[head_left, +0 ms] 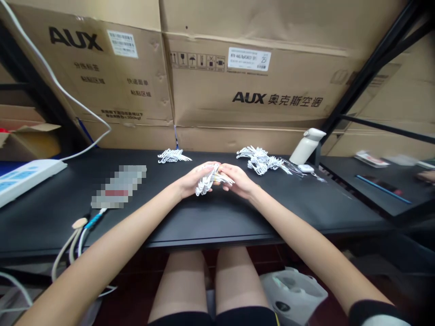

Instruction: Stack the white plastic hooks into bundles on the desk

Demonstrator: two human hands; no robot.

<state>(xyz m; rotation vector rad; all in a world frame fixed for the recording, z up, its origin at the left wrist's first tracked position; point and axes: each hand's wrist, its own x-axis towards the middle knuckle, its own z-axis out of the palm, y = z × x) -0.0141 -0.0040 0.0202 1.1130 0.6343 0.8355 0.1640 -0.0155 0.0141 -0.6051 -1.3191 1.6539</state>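
A stacked bundle of white sticks with looped heads and thin pointed tails, which look like floss picks point(205, 182), is held just above the black table's front part. My left hand point(193, 180) is closed around the bundle's head end. Pinched at the tails and upper side is my right hand point(239, 180), its fingertips meeting those of the left. Farther back lie a small row of similar floss picks point(173, 156) on the left and a larger loose heap point(260, 159) on the right.
A pixelated flat object point(118, 186) with a cable and a white power strip point(30, 179) lie to the left. A white bottle point(307, 146) stands back right near a metal post. Large cardboard boxes point(204, 99) wall off the back. Below hangs a plastic bag point(294, 294).
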